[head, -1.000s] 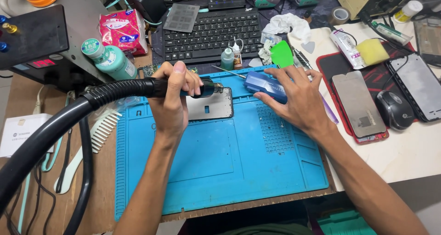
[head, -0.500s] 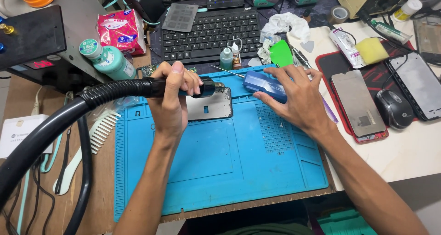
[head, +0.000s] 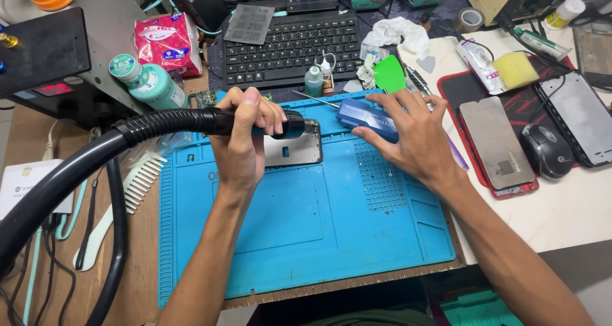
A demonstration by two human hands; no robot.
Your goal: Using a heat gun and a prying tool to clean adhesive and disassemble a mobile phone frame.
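Blue silicone work mat (head: 306, 237) fills the centre and lower middle of the frame, its near half bare down to the front edge, while its far edge is crowded by a black keyboard (head: 290, 45), small dropper bottles (head: 319, 79) and a green plastic pick (head: 389, 74). At the mat's upper middle the left hand (head: 245, 141) has its fingers clamped round a black hot-air handpiece (head: 255, 122), nozzle over a grey phone frame (head: 293, 151), its thick hose (head: 70, 179) sweeping off lower left. Just right, the right hand (head: 414, 138) rests with fingers spread on a dark blue box (head: 366, 117), hemmed by phones (head: 497, 144) and a mouse (head: 547, 151) at the right.
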